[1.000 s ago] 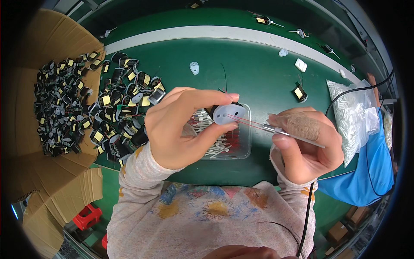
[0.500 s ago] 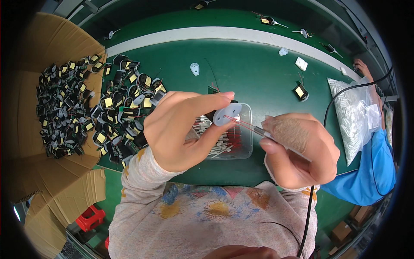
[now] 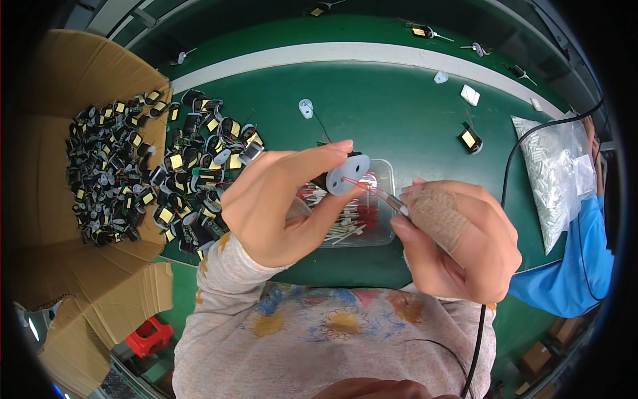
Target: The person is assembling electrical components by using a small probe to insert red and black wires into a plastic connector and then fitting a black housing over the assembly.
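My left hand (image 3: 279, 206) is closed on a small black device with a pale grey oval plate (image 3: 349, 174) on its face; the plate has small holes. Thin red wires (image 3: 373, 189) run from one hole toward my right hand (image 3: 462, 239). Between its thumb and fingers is a slim metallic piece with a white bit (image 3: 400, 205); its rear is hidden in the palm. A brown bandage (image 3: 438, 216) covers part of this hand. Below the device, a clear plastic tub (image 3: 391, 229) holds many white pieces with red wires.
Similar black devices lie piled on the green table (image 3: 203, 173) and inside a cardboard box (image 3: 126, 60) at left. A bag of white pieces (image 3: 548, 173) lies at right, beside a blue sleeve (image 3: 565, 266). One loose device (image 3: 470, 139) and a black cable (image 3: 510, 163) are nearby.
The whole view has shifted slightly. My right hand has come a little nearer the plate, and the red wires between them bow more. Both grips stay closed.
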The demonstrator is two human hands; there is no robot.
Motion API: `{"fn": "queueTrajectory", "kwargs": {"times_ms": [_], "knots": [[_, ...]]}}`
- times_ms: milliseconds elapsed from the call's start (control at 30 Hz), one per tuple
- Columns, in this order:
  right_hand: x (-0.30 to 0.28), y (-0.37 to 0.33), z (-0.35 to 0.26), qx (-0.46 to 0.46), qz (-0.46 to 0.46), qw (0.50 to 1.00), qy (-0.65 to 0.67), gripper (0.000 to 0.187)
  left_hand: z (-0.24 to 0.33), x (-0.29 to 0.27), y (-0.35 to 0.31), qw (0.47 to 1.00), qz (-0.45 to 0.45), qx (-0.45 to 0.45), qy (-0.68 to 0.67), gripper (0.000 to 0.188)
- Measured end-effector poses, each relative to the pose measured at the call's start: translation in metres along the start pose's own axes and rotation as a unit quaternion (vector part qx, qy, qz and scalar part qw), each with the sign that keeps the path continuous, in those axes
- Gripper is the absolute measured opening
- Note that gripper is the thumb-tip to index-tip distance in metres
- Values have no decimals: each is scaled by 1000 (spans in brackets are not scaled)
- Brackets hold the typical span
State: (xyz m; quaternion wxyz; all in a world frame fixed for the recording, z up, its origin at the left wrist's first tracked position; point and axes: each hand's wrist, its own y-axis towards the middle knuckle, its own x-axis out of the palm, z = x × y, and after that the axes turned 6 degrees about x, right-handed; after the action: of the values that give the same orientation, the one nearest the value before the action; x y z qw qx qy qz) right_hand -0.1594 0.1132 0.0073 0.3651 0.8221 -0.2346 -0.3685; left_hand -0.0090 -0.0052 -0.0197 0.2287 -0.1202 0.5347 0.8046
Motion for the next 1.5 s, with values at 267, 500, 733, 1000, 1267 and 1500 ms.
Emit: {"fn": "queueTrajectory", "kwargs": {"times_ms": [267, 500, 733, 1000, 1267, 1500], "knots": [[1, -4, -2, 9, 24, 999, -34, 33, 9, -3, 3, 998, -50, -9, 32, 40], [4, -4, -8, 10, 17, 999, -50, 35, 10, -6, 2, 997, -53, -16, 52, 41], [8, -5, -11, 4, 33, 998, -56, 35, 10, -5, 3, 995, -50, 9, 83, 43], [12, 1, 4, -11, 18, 1000, -22, 29, 17, -7, 9, 993, -71, -11, 97, 36], [-4, 14, 8, 113, -73, 988, 82, 21, 8, 1, 4, 982, -27, -102, -155, 34], [-3, 9, 0, 115, -34, 993, -15, 21, 0, -3, 1, 937, -59, -109, -326, 30]]}}
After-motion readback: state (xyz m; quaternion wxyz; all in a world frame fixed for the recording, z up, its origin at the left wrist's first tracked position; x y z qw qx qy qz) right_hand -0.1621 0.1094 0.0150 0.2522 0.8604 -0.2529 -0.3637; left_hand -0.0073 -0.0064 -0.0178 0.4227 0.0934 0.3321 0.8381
